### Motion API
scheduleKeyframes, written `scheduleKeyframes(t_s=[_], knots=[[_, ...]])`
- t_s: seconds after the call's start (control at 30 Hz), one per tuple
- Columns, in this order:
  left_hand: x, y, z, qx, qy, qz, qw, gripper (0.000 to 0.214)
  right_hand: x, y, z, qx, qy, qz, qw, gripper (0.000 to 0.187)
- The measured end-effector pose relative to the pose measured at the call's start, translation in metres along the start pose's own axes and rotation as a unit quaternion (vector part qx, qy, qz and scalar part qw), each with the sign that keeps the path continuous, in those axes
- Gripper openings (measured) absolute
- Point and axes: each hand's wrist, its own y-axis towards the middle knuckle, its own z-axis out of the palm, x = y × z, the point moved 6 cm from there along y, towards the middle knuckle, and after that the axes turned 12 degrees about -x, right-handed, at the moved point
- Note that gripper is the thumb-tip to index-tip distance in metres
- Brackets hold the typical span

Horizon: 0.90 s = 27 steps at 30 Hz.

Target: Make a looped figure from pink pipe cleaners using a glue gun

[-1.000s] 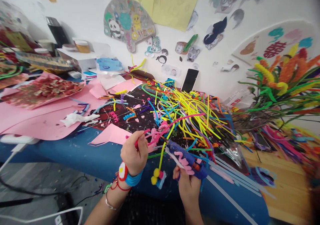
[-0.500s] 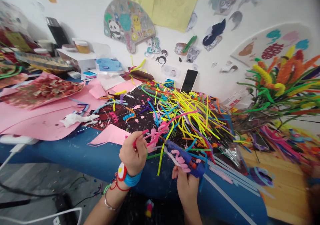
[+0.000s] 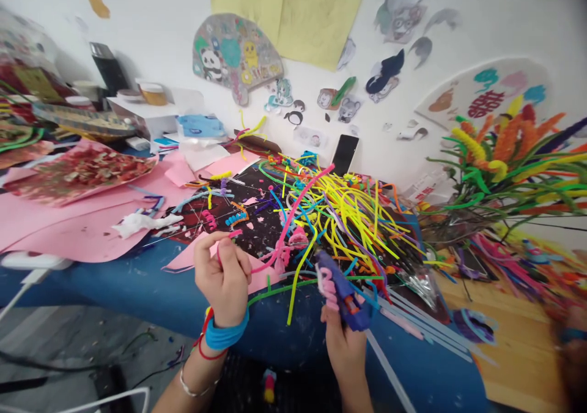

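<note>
My left hand (image 3: 222, 278) is closed round a pink pipe cleaner (image 3: 293, 208) whose long free end rises up and to the right over the pile. A twisted pink piece (image 3: 282, 255) hangs from it near the hand. My right hand (image 3: 343, 339) grips a blue glue gun (image 3: 342, 287) with a pink coil stuck on its body; its nozzle points up-left toward the twisted pink piece. Both hands hover over the front edge of the blue table (image 3: 151, 287). A big heap of yellow, green and blue pipe cleaners (image 3: 353, 217) lies just behind them.
Pink paper sheets (image 3: 68, 217) cover the table's left. A black phone (image 3: 345, 154) leans on the wall behind the heap. A bouquet of pipe-cleaner flowers (image 3: 509, 156) stands at right. Clear glue sticks (image 3: 413, 321) lie beside the gun. A small yellow-pink piece (image 3: 268, 386) lies on the floor.
A yellow pompom piece that hung between my hands has dropped to the floor. My left hand moved left and turned, swinging the pink pipe cleaner's end upward. The glue gun tilted more upright.
</note>
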Motion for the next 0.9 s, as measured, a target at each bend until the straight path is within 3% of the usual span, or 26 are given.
scheduleKeyframes(t_s=[0.07, 0.17, 0.4, 0.47, 0.57, 0.6, 0.67, 0.73, 0.83, 0.9], knots=[[0.0, 0.002, -0.002, -0.006, -0.014, -0.01, 1.0, 0.004, 0.006, 0.01, -0.007, -0.006, -0.073, -0.05, 0.996, 0.023], [-0.003, 0.006, -0.006, -0.022, -0.039, -0.018, 0.999, 0.005, 0.009, 0.027, -0.012, -0.019, -0.177, -0.097, 0.979, 0.036], [-0.022, 0.023, -0.018, -0.075, -0.071, 0.015, 0.995, 0.008, 0.0, 0.046, 0.015, 0.008, -0.315, -0.168, 0.934, 0.056], [-0.026, 0.027, -0.022, -0.086, -0.071, 0.022, 0.994, 0.006, 0.004, 0.04, 0.012, -0.029, -0.317, -0.177, 0.931, 0.051], [-0.028, 0.03, -0.027, -0.096, -0.066, 0.024, 0.993, 0.004, 0.024, 0.011, -0.001, -0.056, -0.214, -0.23, 0.948, 0.021], [-0.027, 0.03, -0.028, -0.097, -0.064, 0.023, 0.993, 0.005, 0.031, -0.005, 0.001, 0.01, -0.156, -0.267, 0.951, 0.014], [-0.026, 0.029, -0.028, -0.097, -0.059, 0.019, 0.993, 0.005, 0.04, -0.049, 0.012, 0.204, -0.1, -0.339, 0.913, 0.015], [-0.025, 0.028, -0.028, -0.092, -0.056, 0.017, 0.994, 0.005, 0.031, -0.086, 0.019, 0.318, -0.14, -0.328, 0.879, 0.013], [-0.023, 0.028, -0.026, -0.083, -0.058, 0.016, 0.995, 0.005, 0.007, -0.129, 0.034, 0.411, -0.213, -0.331, 0.823, 0.041], [-0.023, 0.027, -0.025, -0.078, -0.059, 0.022, 0.995, 0.004, -0.005, -0.144, 0.043, 0.416, -0.243, -0.354, 0.801, 0.047]])
